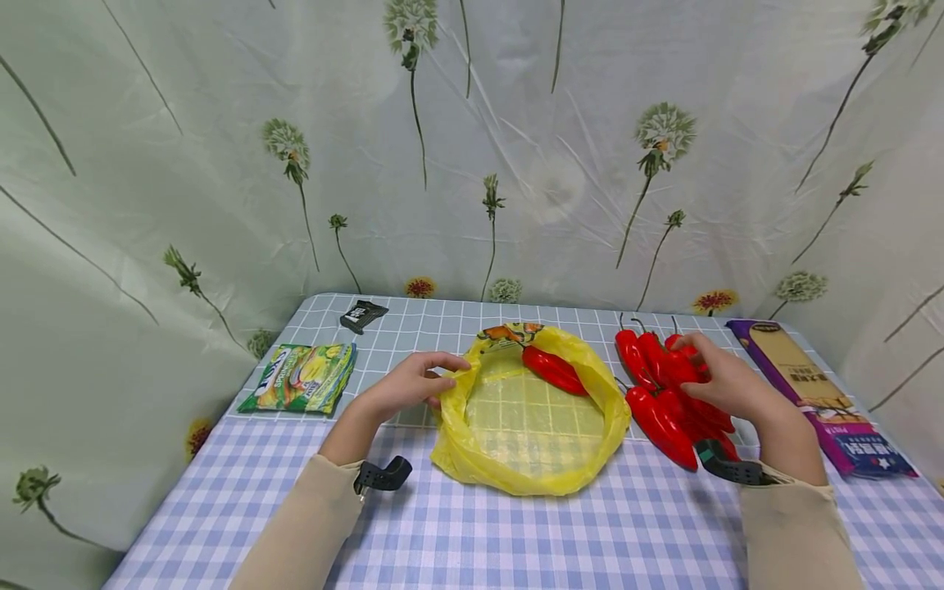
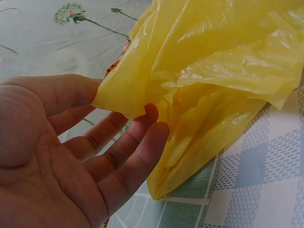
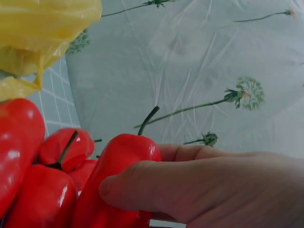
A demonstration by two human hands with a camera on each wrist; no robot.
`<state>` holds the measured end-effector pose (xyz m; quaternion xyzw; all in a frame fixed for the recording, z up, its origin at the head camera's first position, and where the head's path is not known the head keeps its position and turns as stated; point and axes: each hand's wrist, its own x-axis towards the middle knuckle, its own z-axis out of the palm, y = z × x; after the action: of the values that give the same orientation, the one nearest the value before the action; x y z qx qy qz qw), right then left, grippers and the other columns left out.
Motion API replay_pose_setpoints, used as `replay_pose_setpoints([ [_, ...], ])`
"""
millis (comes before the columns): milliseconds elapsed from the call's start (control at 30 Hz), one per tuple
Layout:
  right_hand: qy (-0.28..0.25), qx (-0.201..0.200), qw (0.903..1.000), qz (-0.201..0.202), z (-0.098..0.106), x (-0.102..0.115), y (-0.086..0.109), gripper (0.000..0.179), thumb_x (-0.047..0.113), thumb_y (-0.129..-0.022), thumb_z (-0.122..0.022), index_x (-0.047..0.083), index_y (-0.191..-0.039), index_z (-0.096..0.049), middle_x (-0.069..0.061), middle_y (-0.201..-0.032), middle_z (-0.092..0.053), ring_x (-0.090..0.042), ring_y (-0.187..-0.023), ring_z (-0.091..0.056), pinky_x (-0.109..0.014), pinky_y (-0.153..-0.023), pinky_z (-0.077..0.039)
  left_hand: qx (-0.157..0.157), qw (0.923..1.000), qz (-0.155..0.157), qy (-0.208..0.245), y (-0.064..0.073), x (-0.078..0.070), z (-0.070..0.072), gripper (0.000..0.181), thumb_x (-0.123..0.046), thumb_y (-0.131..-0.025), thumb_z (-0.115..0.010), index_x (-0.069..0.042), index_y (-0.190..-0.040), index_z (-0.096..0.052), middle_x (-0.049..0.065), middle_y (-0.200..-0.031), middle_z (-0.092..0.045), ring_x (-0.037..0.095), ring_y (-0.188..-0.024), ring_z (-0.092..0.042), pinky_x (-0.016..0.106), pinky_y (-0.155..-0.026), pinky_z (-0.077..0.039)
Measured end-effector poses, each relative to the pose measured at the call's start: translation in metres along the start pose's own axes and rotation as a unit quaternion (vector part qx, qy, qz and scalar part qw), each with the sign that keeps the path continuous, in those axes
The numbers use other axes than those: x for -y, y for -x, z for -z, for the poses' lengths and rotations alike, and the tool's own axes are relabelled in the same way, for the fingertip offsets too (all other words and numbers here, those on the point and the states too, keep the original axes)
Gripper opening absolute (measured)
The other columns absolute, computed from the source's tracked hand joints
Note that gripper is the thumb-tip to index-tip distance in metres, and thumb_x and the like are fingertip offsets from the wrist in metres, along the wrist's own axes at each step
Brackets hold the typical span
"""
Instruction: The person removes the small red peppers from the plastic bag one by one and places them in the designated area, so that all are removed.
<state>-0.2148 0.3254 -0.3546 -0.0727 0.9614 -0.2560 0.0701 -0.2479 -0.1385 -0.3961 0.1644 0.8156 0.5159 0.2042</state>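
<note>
A yellow plastic bag (image 1: 516,479) lies with its mouth spread wide on the table, and one red chili pepper (image 1: 553,370) is inside near its far rim. My left hand (image 1: 413,383) pinches the bag's left edge; in the left wrist view the other fingers extend loosely under the plastic (image 2: 213,52). To the right of the bag is a pile of red chili peppers (image 1: 664,422) with thin dark stems. At the pile's right side my right hand (image 1: 730,381) grips one red pepper (image 3: 121,147), thumb across its front and fingers behind, its stem pointing up.
A green snack packet (image 1: 302,377) lies at the left, with a small black wrapped packet (image 1: 363,315) behind it. A long purple and tan packet (image 1: 819,397) is at the right edge. Behind the table hangs a dandelion-print curtain (image 1: 553,139).
</note>
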Motion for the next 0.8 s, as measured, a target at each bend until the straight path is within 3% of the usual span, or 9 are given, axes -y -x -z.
replay_pose_setpoints([
  [300,0.015,0.017,0.9996,-0.017,0.001,-0.01,0.002,0.063,0.002,-0.083,-0.071,-0.005,-0.135,-0.035,-0.037,-0.119,-0.054,-0.05,-0.104,-0.057,-0.052,-0.077,-0.061,-0.002,1.0,0.003,-0.004,-0.002,0.001,0.0,0.031,-0.016,-0.1,-0.058,-0.017,-0.13,-0.065,0.01,-0.14,-0.058,0.018,-0.094,-0.066,0.03,-0.075,-0.059],
  [800,0.024,0.027,0.9988,-0.032,0.004,-0.02,0.004,0.06,0.01,-0.086,-0.071,-0.01,-0.133,-0.041,-0.04,-0.122,-0.052,-0.054,-0.109,-0.054,-0.056,-0.081,-0.059,-0.002,1.0,-0.007,-0.003,0.0,0.001,0.0,0.032,-0.016,-0.1,-0.058,-0.015,-0.131,-0.064,0.012,-0.14,-0.057,0.017,-0.097,-0.067,0.031,-0.074,-0.059],
])
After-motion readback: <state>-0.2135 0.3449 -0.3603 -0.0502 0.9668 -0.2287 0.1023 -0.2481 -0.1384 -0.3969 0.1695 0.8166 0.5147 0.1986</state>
